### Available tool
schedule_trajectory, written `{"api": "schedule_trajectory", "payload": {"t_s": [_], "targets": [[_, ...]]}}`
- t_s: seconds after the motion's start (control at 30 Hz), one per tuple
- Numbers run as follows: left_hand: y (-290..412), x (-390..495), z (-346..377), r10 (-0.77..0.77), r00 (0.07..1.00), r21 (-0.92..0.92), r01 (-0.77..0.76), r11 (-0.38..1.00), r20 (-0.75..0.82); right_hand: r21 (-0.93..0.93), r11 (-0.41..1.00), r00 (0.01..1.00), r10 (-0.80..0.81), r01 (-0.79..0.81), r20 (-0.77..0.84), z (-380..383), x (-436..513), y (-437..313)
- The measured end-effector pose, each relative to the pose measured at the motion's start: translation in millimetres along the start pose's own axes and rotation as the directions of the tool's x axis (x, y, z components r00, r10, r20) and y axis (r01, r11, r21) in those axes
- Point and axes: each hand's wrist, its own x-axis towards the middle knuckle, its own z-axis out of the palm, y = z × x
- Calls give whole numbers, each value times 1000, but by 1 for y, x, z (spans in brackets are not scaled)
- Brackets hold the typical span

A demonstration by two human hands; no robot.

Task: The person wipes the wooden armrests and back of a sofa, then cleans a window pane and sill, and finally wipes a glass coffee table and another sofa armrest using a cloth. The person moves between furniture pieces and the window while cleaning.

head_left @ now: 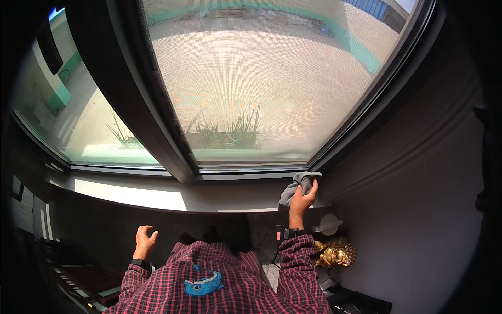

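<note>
A crumpled grey cloth is gripped in my right hand. The cloth lies at the right end of the window sill, against the lower right corner of the dark window frame. My left hand hangs below the sill on the left, fingers apart and holding nothing. Both wrists carry dark bands. Behind the frame is a window screen with a fine mesh, and a second pane stands left of the thick dark upright.
A gold figurine and a white round object with a handle sit right of my right forearm. Dark wooden furniture is at lower left. A grey wall rises on the right. Green plants grow outside.
</note>
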Motion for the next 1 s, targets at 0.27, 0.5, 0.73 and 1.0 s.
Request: {"api": "schedule_trajectory", "payload": {"t_s": [0.27, 0.5, 0.73, 1.0], "targets": [[-13, -85, -13, -245, 969, 41, 246, 968, -27, -426, 899, 994, -68, 96, 82, -23, 28, 81], [-49, -141, -10, -342, 938, 74, 345, 936, -54, 8, 997, 992, -70, 72, -101, -22, 17, 58], [-64, -147, 1, -364, 930, 65, 366, 928, -44, -480, 790, 895, -182, 380, 408, -34, -53, 80], [-82, -140, 10, -427, 903, 97, 422, 901, 38, -417, 866, 914, -102, 276, 394, -46, -17, 78]]}}
